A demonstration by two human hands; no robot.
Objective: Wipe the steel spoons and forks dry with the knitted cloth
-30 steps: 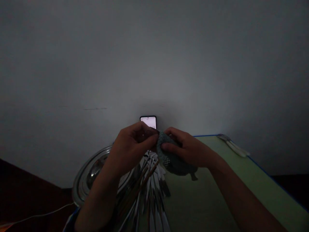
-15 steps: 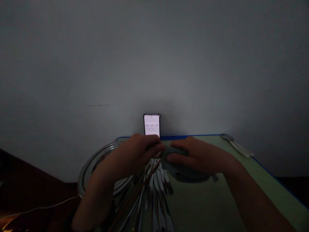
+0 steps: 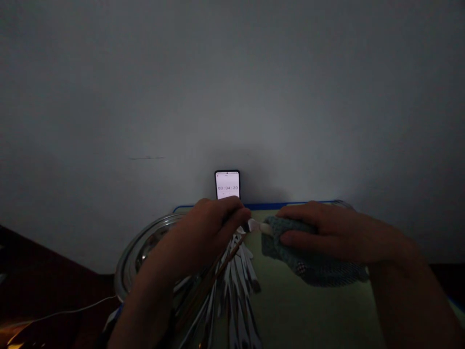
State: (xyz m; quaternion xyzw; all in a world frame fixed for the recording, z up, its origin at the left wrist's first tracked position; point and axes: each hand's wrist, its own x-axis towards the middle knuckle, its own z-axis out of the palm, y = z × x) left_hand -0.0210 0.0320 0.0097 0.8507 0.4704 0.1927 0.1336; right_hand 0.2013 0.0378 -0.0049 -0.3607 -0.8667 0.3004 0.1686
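My left hand (image 3: 209, 230) is closed, its fingertips pinching the near end of a pale utensil (image 3: 258, 226). Only a short stretch of the utensil shows between my two hands, and in this dim light I cannot tell whether it is a spoon, a fork or a knife. My right hand (image 3: 334, 232) is curled over a grey-blue cloth (image 3: 316, 269), with the fingers pressed together on top and the thumb underneath. The cloth is bunched around the far end of the utensil, so that end is hidden inside it. The rest of the cloth hangs below my right palm, just above the green counter (image 3: 312, 315). The utensil lies roughly level, held in the air between the hands and above the counter's back half. Under my left wrist a heap of cutlery (image 3: 236, 286) fans out towards me, the handles overlapping, with a few thin brown sticks among them. The heap lies partly on a round metal tray (image 3: 145, 247), which sits at the counter's left edge and reaches past it. Behind my hands a phone (image 3: 227, 184) stands upright against the bare wall (image 3: 232, 87), its lit screen reading 00:04:20. A thin cable (image 3: 72, 312) trails off low on the left, in the dark beside the counter.
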